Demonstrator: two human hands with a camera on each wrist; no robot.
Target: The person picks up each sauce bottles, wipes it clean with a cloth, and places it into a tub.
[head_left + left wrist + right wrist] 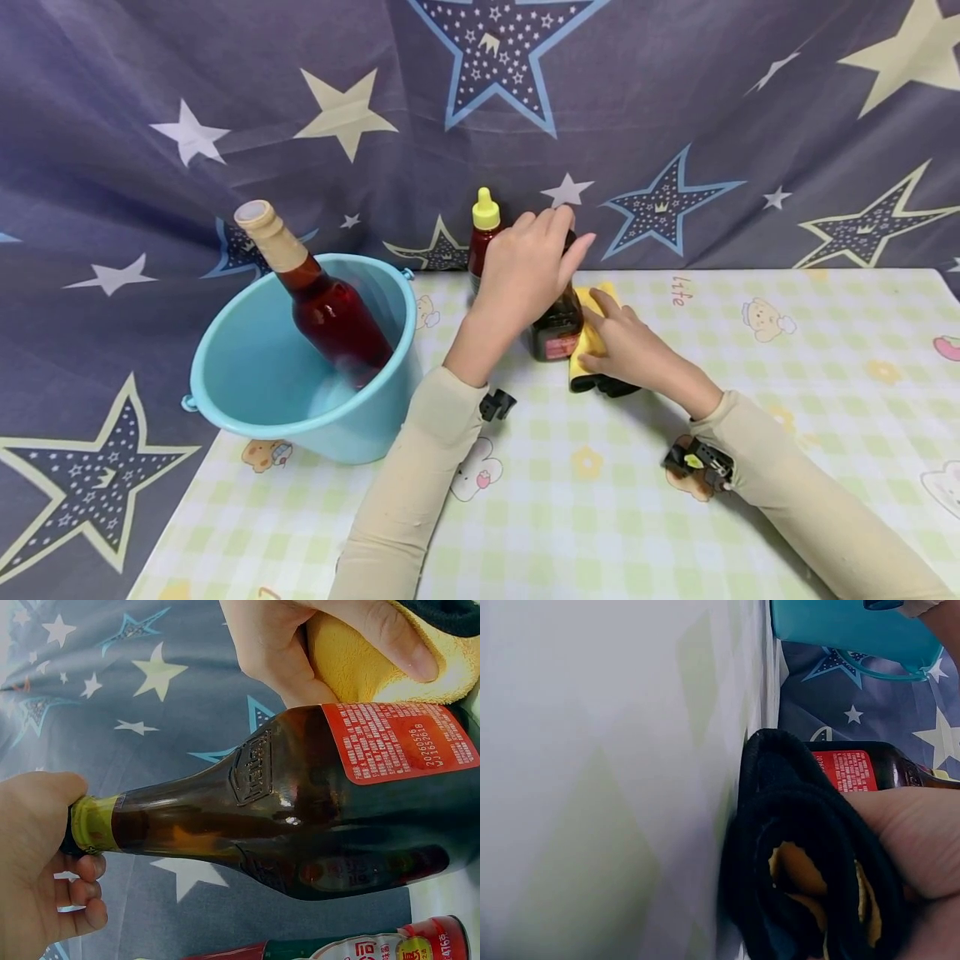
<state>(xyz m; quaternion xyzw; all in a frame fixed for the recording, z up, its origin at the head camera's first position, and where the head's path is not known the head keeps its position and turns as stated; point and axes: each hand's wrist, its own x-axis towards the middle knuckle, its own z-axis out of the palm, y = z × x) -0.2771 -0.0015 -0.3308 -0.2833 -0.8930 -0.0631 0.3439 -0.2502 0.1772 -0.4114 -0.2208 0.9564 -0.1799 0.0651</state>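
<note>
Right, near edge first: both sleeved forearms come in over the checked worktop [825, 350], a small black clip on each wrist

Right hand [626, 346] is clamped on a folded yellow-and-black cloth [588, 350], fingers wrapped over it, thumb across the yellow face. Cloth sits on the worktop and is pressed against the lower body of the dark brown bottle [557, 327], just beside its red label [401, 742]

Left hand [525, 271] is curled round the top of that bottle, fingers closed on the cap and yellow neck band [94, 823]. Bottle stands upright on the worktop, mid-table, between the two hands

Reads to me as the wiping step: left hand steadies, right hand cleans the side wall. Looks early, cloth only at the base. Next move probably needs the cloth run up toward the shoulder while the neck grip keeps the bottle from tipping or sliding, or the bottle turned to present a fresh face

Further left, a blue basin [300, 350] holds a red-liquid bottle [318, 296] leaning on its rim. Behind the left hand a yellow-capped sauce bottle [483, 233] stands close by. Star-print cloth backdrop [675, 100] at the far end
</note>
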